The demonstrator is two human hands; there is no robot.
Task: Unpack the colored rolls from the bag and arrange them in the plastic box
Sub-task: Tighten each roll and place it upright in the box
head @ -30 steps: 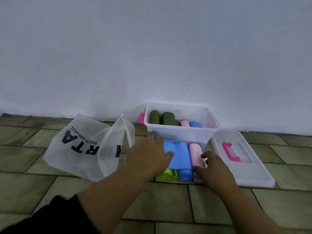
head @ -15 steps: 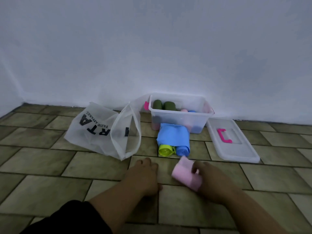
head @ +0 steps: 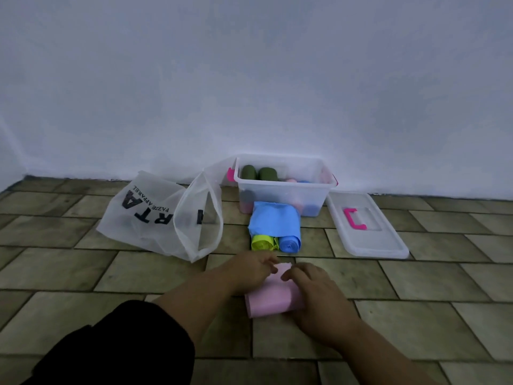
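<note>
A pink roll [head: 273,297] lies on the tiled floor in front of me. My left hand [head: 249,269] pinches its far loose edge and my right hand [head: 316,290] grips its right side. Farther off, a blue roll [head: 288,240] with a loosened sheet and a yellow-green roll [head: 262,242] lie in front of the clear plastic box [head: 283,194]. Inside the box stand two dark green rolls [head: 258,173], with a pink and a blue roll partly visible. The white translucent bag [head: 163,215] lies open on the left.
The box's clear lid [head: 369,234] with a pink handle lies flat on the floor to the right of the box. A pale wall [head: 249,93] rises directly behind the box. Brown floor tiles [head: 83,301] spread all around.
My right hand pulled the pink roll away from the other rolls toward me. My left hand has come over and taken its far edge. The view has backed away from the box.
</note>
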